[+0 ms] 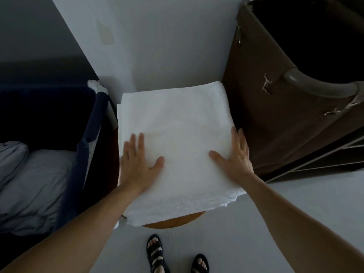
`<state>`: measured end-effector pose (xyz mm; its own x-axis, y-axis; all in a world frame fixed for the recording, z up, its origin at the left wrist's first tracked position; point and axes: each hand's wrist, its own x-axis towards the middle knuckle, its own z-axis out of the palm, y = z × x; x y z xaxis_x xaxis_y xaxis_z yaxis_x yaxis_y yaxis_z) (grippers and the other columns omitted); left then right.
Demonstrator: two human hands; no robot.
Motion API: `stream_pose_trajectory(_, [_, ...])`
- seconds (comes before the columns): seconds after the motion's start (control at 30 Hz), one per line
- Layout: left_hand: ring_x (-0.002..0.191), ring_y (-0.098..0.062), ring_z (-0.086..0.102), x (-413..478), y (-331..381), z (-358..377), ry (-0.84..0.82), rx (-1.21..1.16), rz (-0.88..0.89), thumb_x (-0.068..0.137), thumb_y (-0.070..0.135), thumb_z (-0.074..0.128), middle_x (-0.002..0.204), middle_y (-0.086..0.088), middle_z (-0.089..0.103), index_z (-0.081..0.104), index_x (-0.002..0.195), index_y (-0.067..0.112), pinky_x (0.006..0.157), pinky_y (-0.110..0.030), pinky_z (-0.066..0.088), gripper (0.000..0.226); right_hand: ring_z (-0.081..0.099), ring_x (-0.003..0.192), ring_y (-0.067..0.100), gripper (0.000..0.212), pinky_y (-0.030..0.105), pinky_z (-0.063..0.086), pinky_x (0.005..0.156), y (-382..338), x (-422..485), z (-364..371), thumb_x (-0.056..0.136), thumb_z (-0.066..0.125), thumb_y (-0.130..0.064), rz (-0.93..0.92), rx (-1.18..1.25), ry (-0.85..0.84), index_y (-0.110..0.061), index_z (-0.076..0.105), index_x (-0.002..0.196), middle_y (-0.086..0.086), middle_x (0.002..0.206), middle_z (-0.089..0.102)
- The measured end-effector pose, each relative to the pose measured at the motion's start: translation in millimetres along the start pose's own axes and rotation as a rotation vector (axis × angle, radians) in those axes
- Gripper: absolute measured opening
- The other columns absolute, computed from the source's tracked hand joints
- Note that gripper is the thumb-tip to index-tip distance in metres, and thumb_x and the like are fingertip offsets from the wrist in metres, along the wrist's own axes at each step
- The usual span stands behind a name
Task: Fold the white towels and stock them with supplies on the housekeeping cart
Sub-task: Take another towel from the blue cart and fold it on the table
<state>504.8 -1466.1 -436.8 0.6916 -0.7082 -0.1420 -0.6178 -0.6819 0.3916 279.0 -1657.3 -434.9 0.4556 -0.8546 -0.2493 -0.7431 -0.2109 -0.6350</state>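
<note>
Dim, soft, wide-angle bend at edges

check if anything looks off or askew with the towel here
The white towel overhangs the round wooden top beneath, near right corner jutting past its rim, layered edges uneven; left hand and right hand press it flat.
</note>
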Motion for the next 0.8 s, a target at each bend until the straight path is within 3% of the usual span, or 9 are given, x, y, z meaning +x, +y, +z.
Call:
stream_pose_trajectory(0.07, [0.149,-0.03,0.022,-4.8,-18.4,-14.5,0.003,-0.309,-0.318,0.081,0.067,0.064,0.165,-0.006,0.013,0.004,0.159,0.022,0.116,-0.049,0.029,0.108,0.05,0.132,0.029,0.113,0.05,0.044,0.107,5.7,3.2,-13.8,0.061,0.076,-0.074,0.28,0.233,-0.091,-0.03,0.027,0.153,0.005,0.154,0.041])
stream_pose_trajectory(0.1, [0.137,-0.031,0.043,-9.7,-29.2,-20.2,-0.099,-0.528,-0.487,0.074,0.068,0.072,0.155,-0.011,0.038,0.023,0.156,0.016,0.103,-0.045,0.044,0.109,0.064,0.115,0.028,0.107,0.047,0.051,0.1,11.1,3.1,-19.3,0.053,0.081,-0.074,0.383,0.348,-0.186,-0.021,0.049,0.141,0.006,0.134,0.062])
stream_pose_trajectory(0.17, [0.1,-0.029,0.071,-24.1,-52.3,-25.8,-0.369,-0.899,-0.683,0.065,0.069,0.076,0.117,-0.011,0.072,0.058,0.132,0.011,0.074,-0.035,0.056,0.091,0.075,0.092,0.025,0.095,0.042,0.058,0.088,20.9,-2.8,-26.3,0.045,0.086,-0.074,0.486,0.476,-0.398,-0.014,0.069,0.116,0.005,0.103,0.077])
stream_pose_trajectory(0.23, [0.09,-0.024,0.075,-38.5,-67.4,-23.5,-0.488,-1.062,-0.688,0.073,0.064,0.073,0.111,-0.009,0.075,0.068,0.118,0.016,0.07,-0.033,0.056,0.066,0.075,0.092,0.027,0.092,0.044,0.059,0.087,29.5,-6.8,-25.2,0.046,0.087,-0.073,0.513,0.562,-0.52,-0.013,0.071,0.114,0.007,0.102,0.077])
stream_pose_trajectory(0.37, [0.084,-0.009,0.074,-45.5,-75.9,-12.8,-0.483,-1.072,-0.624,0.094,0.049,0.06,0.124,-0.006,0.068,0.074,0.104,0.034,0.069,-0.026,0.058,0.022,0.071,0.101,0.036,0.089,0.061,0.05,0.096,33.6,-10.3,-18.3,0.049,0.085,-0.072,0.512,0.645,-0.572,-0.017,0.07,0.117,0.013,0.111,0.074])
stream_pose_trajectory(0.5, [0.109,-0.035,0.065,-37.2,-75.4,-20.3,-0.534,-1.027,-0.69,0.075,0.074,0.064,0.11,-0.011,0.074,0.07,0.114,0.03,0.097,-0.055,0.049,0.059,0.073,0.097,0.036,0.089,0.058,0.056,0.086,27.8,-9.5,-24.5,0.046,0.086,-0.073,0.516,0.599,-0.577,-0.021,0.069,0.117,0.011,0.107,0.076])
stream_pose_trajectory(0.6, [0.109,-0.035,0.066,-31.8,-76.9,-28.1,-0.529,-0.982,-0.704,0.069,0.076,0.067,0.105,-0.01,0.076,0.068,0.116,0.027,0.101,-0.054,0.047,0.068,0.074,0.092,0.032,0.084,0.049,0.059,0.077,16.3,-7.8,-33.2,0.051,0.083,-0.074,0.486,0.547,-0.571,-0.023,0.069,0.116,0.007,0.103,0.077])
stream_pose_trajectory(0.7, [0.104,-0.033,0.068,-27.7,-71.1,-35.2,-0.551,-0.95,-0.702,0.066,0.077,0.068,0.102,-0.009,0.076,0.067,0.117,0.026,0.093,-0.049,0.053,0.072,0.076,0.085,0.028,0.079,0.042,0.059,0.069,6.0,-7.0,-40.7,0.055,0.081,-0.074,0.478,0.514,-0.565,-0.023,0.069,0.114,0.005,0.097,0.078])
stream_pose_trajectory(0.8, [0.106,-0.035,0.068,-25.7,-69.3,-37.4,-0.58,-0.92,-0.689,0.066,0.078,0.068,0.107,-0.013,0.075,0.066,0.121,0.024,0.096,-0.053,0.051,0.077,0.076,0.085,0.026,0.079,0.042,0.061,0.073,1.4,-5.6,-43.4,0.055,0.08,-0.075,0.476,0.468,-0.555,-0.023,0.069,0.112,0.003,0.095,0.078])
